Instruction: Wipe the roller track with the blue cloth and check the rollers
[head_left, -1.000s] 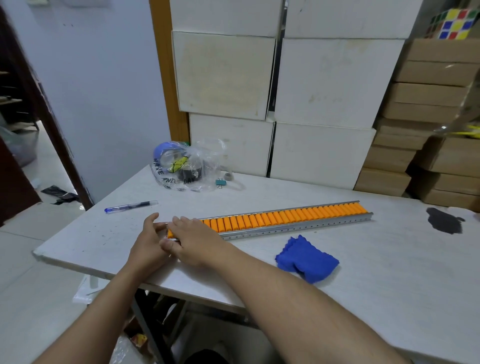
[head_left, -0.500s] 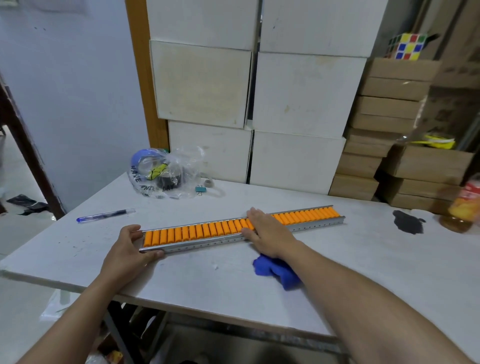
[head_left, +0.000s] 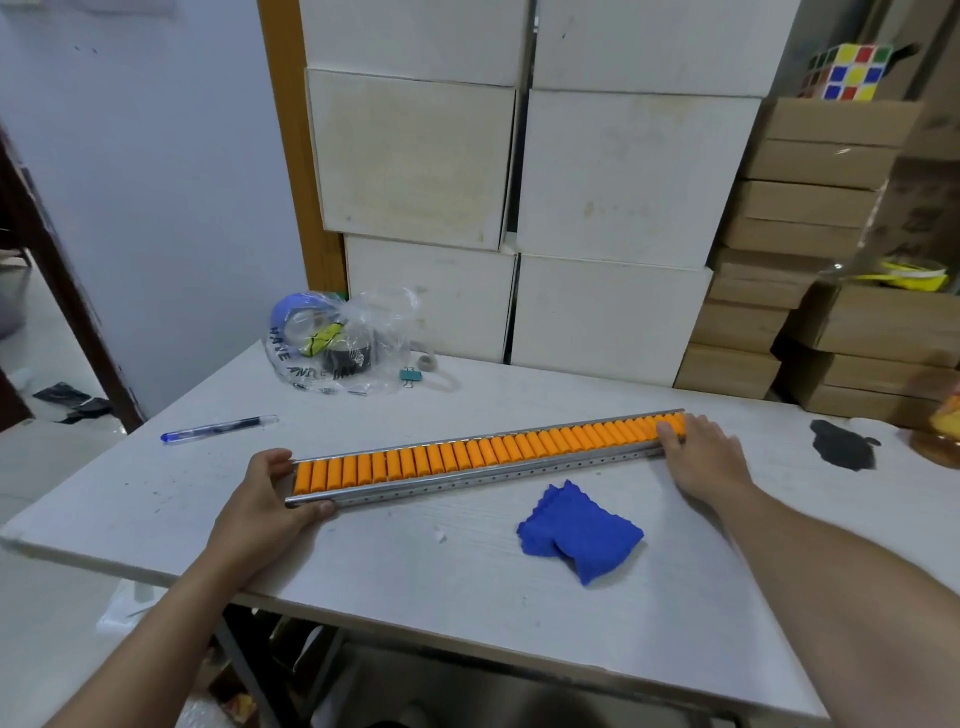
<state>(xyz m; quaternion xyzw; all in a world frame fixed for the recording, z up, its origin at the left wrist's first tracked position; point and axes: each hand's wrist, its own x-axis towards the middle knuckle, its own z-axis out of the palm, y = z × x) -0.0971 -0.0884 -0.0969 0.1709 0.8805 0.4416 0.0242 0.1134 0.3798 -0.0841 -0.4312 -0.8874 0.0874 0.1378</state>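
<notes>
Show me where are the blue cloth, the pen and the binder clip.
blue cloth (head_left: 579, 532): head view, middle of the folded fabric.
pen (head_left: 218, 428): head view, middle of the barrel.
binder clip (head_left: 410, 374): head view, its teal body.

A pale, scuffed surface (head_left: 519, 597) on a metal frame stands against stacked white boxes (head_left: 519, 171). To their right, brown cardboard cartons (head_left: 810, 208) are piled in rows. An orange-brown wooden post (head_left: 291, 156) separates the boxes from a plain light-blue wall (head_left: 145, 182). At far left, a dark door frame (head_left: 57, 291) meets a light tiled floor (head_left: 52, 467). Lighting is soft and even.
</notes>
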